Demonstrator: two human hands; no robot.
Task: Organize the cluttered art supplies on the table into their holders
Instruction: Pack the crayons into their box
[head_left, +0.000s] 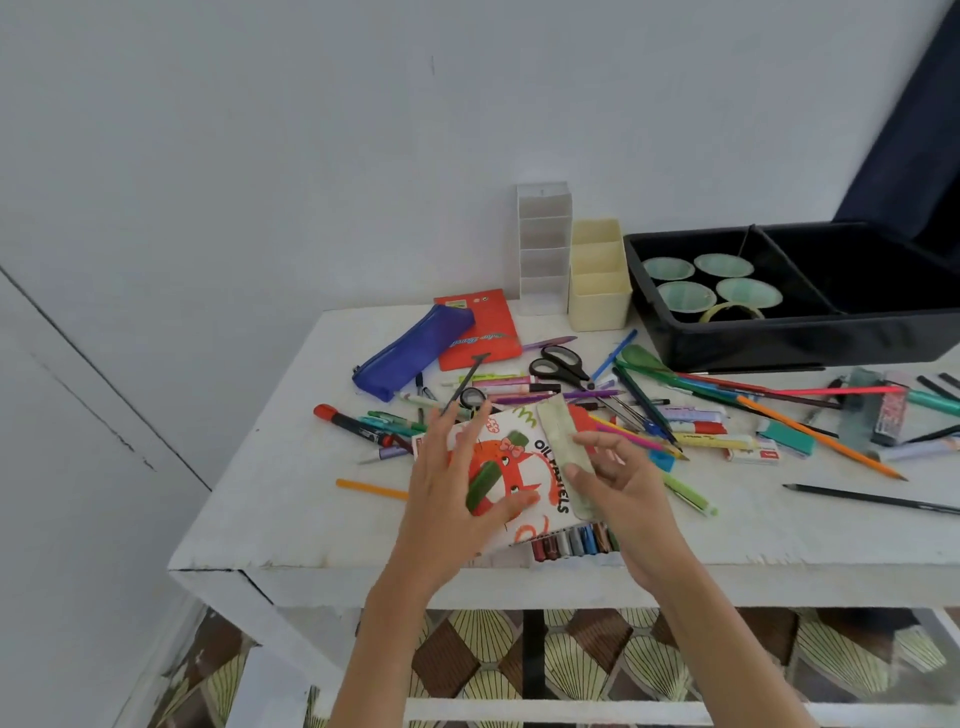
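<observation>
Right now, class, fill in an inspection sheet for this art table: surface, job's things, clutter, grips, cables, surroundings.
Surface: white painted table, crowded.
Job's things: orange-and-white cardboard oil pastels box near front edge; cream plastic holder, translucent tiered holder, black plastic tray at back.
Clutter: black-handled scissors, blue zip pencil case, loose pens and pencils.
Grips: left hand flat on the box; right hand touches a pale green strip, hold unclear.
Cables: nothing seen.
Surroundings: pale wall, patterned floor.

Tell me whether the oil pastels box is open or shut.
Open. At the near end of the oil pastels box, a row of pastel sticks lies exposed past the cover.
</observation>
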